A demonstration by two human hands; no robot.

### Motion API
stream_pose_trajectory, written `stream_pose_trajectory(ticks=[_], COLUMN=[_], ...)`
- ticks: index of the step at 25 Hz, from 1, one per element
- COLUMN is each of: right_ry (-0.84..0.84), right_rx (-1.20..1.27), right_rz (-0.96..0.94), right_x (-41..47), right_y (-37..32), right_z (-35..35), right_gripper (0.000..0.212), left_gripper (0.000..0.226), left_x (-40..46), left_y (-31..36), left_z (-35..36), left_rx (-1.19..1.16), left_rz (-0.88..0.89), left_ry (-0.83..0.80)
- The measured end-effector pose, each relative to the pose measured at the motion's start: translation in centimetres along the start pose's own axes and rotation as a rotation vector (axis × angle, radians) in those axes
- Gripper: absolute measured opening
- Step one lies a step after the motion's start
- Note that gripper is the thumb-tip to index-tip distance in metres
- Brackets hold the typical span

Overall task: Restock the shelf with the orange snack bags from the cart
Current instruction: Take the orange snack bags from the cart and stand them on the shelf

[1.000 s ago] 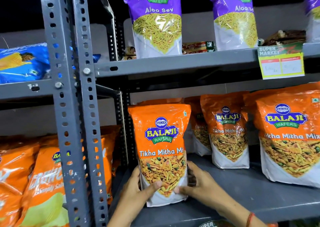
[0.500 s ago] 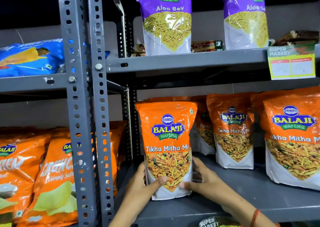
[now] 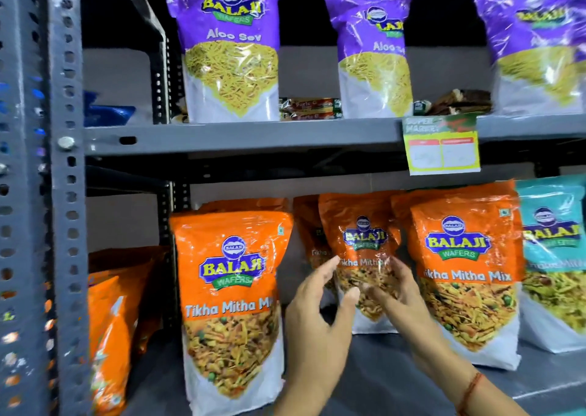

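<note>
Both my hands, empty, in front of the orange snack bags on the lower shelf.

The front-left orange bag stands upright on the grey lower shelf, and I take it as my landmark. Just right of it my left hand hovers with fingers spread, gripping nothing and clear of that bag. Further right my right hand is also spread and empty (a red thread circles its wrist). Behind both hands, right of the landmark and set further back, stands a 2nd orange bag; whether my fingertips touch it I cannot tell through the blur. Right of that stands a 3rd orange bag. Above the landmark, on the upper shelf, stands a purple Aloo Sev bag.
</note>
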State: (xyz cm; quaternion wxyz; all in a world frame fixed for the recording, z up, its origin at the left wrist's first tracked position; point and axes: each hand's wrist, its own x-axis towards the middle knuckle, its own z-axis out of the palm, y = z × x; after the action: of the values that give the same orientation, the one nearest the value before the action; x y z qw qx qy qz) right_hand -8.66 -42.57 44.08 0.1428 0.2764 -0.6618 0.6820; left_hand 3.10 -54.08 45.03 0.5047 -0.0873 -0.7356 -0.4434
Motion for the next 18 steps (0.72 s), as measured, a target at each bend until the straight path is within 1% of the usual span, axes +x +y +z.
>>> stream_pose_trajectory(ticks=[2,3,4,5,7,8,9,10,12,14,15,16,18], right_ry=[0.077,0.101,0.106,0.101,0.06,0.037,0.022,0.023,0.04,0.023,0.018,0.02,0.021], right_rx=[-0.134,-0.163,-0.136,-0.072,0.023,0.049,0.058,0.062,0.064,0.039,0.01,-0.011,-0.03], right_rz=[0.0,0.032,0.093,0.171,0.344,0.394,0.404,0.399,0.383,0.33,0.302,0.291,0.275], right_x=[1.6,2.6,3.3,4.1,5.1,5.3,5.4,5.4,5.2,5.0,4.9,4.8,4.6], right_y=[1.9,2.8,3.7,4.5,5.6,6.0,6.3,6.4,6.4,6.1,5.8,5.6,5.2], right_z=[-0.1,-0.1,0.0,0.1,-0.1,-0.3,-0.5,-0.5,-0.3,-0.4,-0.1,0.1,0.7], right_gripper=[0.07,0.074,0.074,0.069,0.048,0.038,0.03,0.027,0.038,0.059,0.069,0.075,0.073], left_gripper=[0.048,0.054,0.064,0.075,0.095,0.1,0.098,0.092,0.073,0.063,0.064,0.069,0.077], left_x=[1.7,2.6,3.4,4.1,5.3,5.7,6.0,6.1,6.1,5.8,5.6,5.4,4.9], left_y=[-3.2,-4.9,-6.6,-8.1,-10.8,-11.6,-12.3,-12.8,-13.5,-13.2,-13.0,-12.8,-12.4], left_z=[3.7,5.0,5.9,6.7,7.7,8.0,8.1,8.2,8.1,8.3,8.2,8.0,7.5], left_rx=[-0.061,-0.042,-0.011,0.019,0.055,0.041,0.005,-0.036,-0.066,-0.025,0.002,0.032,0.103], left_rz=[-0.273,-0.384,-0.474,-0.545,-0.642,-0.681,-0.714,-0.737,-0.743,-0.734,-0.735,-0.735,-0.724], left_ry=[-0.1,-0.12,-0.135,-0.159,-0.228,-0.265,-0.303,-0.334,-0.34,-0.28,-0.245,-0.211,-0.157])
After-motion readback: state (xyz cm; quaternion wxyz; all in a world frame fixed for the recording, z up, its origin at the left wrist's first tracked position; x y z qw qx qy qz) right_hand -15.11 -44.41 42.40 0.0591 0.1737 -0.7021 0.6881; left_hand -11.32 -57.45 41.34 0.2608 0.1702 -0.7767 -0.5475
